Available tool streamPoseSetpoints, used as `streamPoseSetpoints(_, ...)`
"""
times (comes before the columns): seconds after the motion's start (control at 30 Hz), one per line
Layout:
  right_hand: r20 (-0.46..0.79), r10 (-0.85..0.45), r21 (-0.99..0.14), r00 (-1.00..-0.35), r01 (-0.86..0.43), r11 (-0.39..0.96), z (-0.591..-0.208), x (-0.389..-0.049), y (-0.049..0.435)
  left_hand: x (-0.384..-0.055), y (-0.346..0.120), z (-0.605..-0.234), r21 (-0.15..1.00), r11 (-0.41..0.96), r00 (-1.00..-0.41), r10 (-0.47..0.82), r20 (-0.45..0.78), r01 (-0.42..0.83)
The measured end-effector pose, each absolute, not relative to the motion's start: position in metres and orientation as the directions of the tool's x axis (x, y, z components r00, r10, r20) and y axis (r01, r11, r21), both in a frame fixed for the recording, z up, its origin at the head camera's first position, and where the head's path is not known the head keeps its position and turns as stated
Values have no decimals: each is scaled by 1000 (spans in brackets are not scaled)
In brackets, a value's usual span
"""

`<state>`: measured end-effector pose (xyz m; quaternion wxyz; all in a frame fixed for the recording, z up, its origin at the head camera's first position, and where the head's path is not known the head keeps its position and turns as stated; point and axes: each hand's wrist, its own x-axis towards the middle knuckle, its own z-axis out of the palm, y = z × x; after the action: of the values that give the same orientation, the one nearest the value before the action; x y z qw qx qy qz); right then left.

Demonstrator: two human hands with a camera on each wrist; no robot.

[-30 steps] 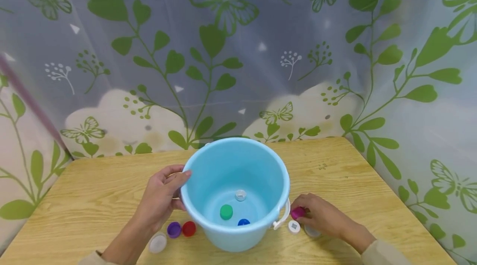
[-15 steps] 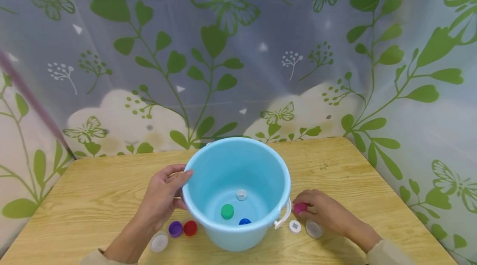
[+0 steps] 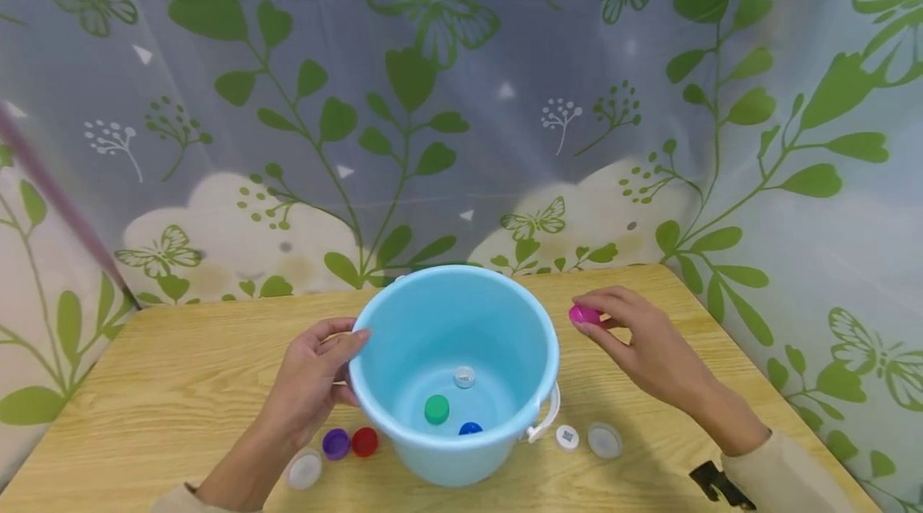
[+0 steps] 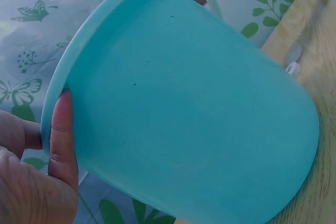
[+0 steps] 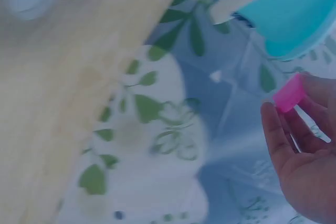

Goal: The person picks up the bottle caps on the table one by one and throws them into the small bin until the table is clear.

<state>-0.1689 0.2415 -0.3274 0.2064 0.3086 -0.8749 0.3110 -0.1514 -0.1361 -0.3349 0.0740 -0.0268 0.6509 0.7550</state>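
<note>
A light blue bucket (image 3: 461,461) stands on the wooden table, its mouth tipped toward the head camera. My left hand (image 3: 310,381) grips its left rim, thumb over the edge; the left wrist view shows fingers of that hand (image 4: 39,182) on both sides of the rim. Right of the bucket, my right hand (image 3: 652,349) is raised above the table and pinches a pink bottle cap (image 3: 585,315) between thumb and fingertips. Inside the bucket lie a green cap (image 3: 437,409), a blue cap (image 3: 471,429) and a clear cap (image 3: 465,377).
Left of the bucket lie a purple cap (image 3: 336,444), a red cap (image 3: 364,442) and a whitish cap (image 3: 304,469). To its right are a small white cap (image 3: 567,438) and a larger clear lid (image 3: 604,441). The bucket's white handle (image 3: 546,415) hangs on the right side.
My right hand has lifted the pink cap from beside the white cap, up and away to the level of the bucket's rim. The left hand and bucket have stayed put.
</note>
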Motion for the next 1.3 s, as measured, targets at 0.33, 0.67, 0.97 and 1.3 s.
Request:
streamPoseSetpoints(0.33, 645, -473, -356, -600, -784, 508, -294, -174, 197, -151, -136, -333, 981, -121, -987, 73, -145, -153)
streamPoseSetpoints(0.67, 568, -575, -401, -589, -808, 432, -292, -189, 164, -152, -136, -333, 983, -116, -987, 89, -132, -142)
streamPoseSetpoints(0.97, 474, -659, -445, -584, -805, 393, -297, -201, 142, -151, -137, -332, 983, -123, -988, 94, -126, -137)
streamPoseSetpoints(1.3, 413, -729, -401, -545, -828, 392, -300, -208, 129, -152, -137, -333, 981, -131, -988, 89, -129, -140)
